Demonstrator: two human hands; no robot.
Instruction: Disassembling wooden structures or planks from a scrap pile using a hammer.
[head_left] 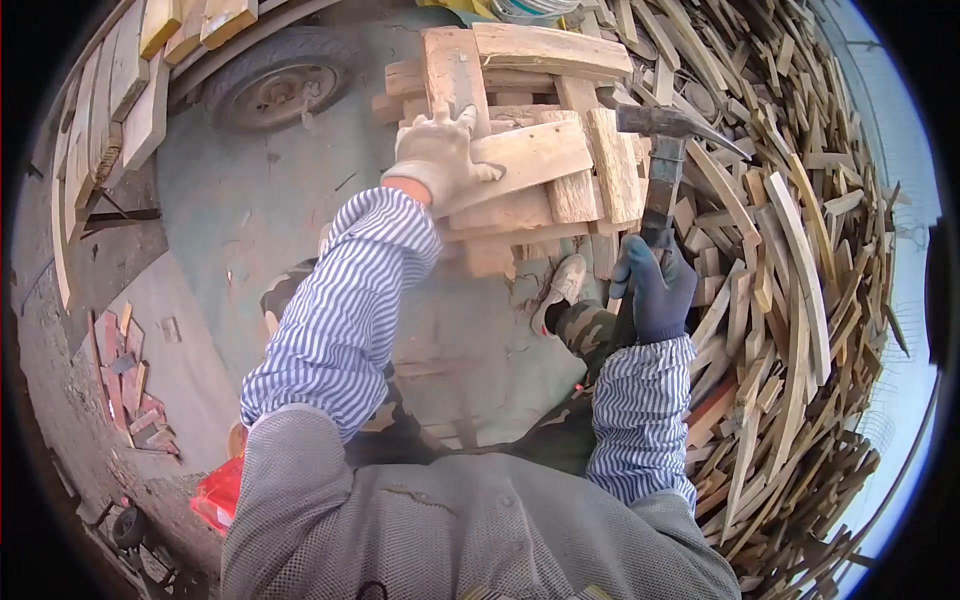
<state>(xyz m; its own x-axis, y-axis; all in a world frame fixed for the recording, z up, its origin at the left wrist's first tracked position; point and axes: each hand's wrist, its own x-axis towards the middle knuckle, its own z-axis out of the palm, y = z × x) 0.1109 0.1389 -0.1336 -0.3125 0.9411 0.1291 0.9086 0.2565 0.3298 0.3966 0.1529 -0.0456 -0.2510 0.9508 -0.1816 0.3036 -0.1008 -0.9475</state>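
Note:
My left hand (pixel 442 155), in a cream glove, lies with fingers spread on a stack of wood pieces. Its fingertips touch the lower end of an upright wood block (pixel 455 75), and its thumb rests along a slanted pale wood board (pixel 540 155). My right hand (pixel 655 285), in a dark blue-grey glove, is closed around the handle of a claw hammer (pixel 668 165). The hammer is raised at the right side of the stack, its head pointing away from me. More wood blocks (pixel 615 165) lie crosswise in layers beneath the board.
A large heap of loose wood strips (pixel 790 290) fills the right side. At the upper left a wheel (pixel 280 85) stands below stacked planks (pixel 130 80). Small reddish wood scraps (pixel 130 385) lie on the floor at left, near a red bag (pixel 218 495). My shoe (pixel 565 285) is close to the stack.

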